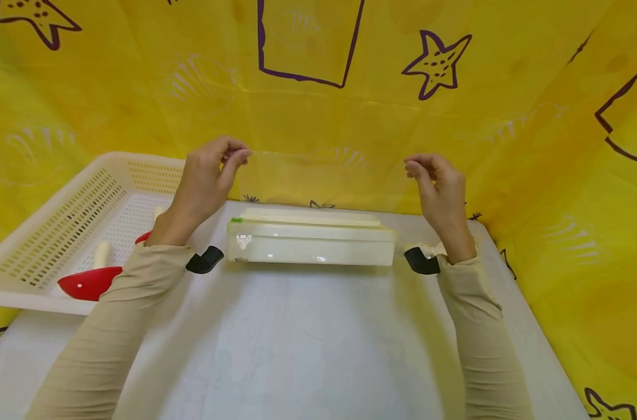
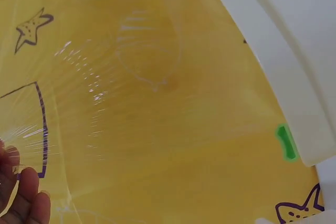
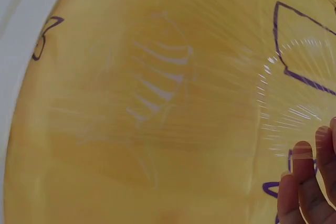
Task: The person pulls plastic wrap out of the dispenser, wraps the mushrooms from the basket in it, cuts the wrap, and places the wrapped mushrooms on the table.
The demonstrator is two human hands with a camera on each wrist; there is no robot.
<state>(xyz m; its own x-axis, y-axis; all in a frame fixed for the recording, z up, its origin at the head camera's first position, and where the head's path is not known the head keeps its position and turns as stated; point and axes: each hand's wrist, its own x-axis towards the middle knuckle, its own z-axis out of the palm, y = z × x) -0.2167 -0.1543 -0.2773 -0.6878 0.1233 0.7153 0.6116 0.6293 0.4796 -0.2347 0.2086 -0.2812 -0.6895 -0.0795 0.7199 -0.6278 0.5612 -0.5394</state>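
A sheet of clear plastic wrap [image 1: 324, 175] stretches upright between both hands, rising from the back of a white cling film dispenser box [image 1: 313, 245] on the table. My left hand [image 1: 205, 178] pinches the upper left corner between thumb and fingers. At the upper right corner, my right hand [image 1: 439, 189] pinches the film the same way. In the left wrist view, shiny creases in the wrap [image 2: 94, 87] fan out from the fingers [image 2: 29, 198]. Similar creases run from the fingers [image 3: 302, 177] in the right wrist view. A green slider [image 2: 286, 142] sits at the box's left end.
To the left, a white perforated basket [image 1: 51, 297] holds red objects with pale handles, one a red blade-like piece [image 1: 90, 284]. A crumpled clear piece [image 1: 429, 249] lies by the right wrist. A yellow patterned curtain [image 1: 318, 111] stands behind the white table [image 1: 297, 338].
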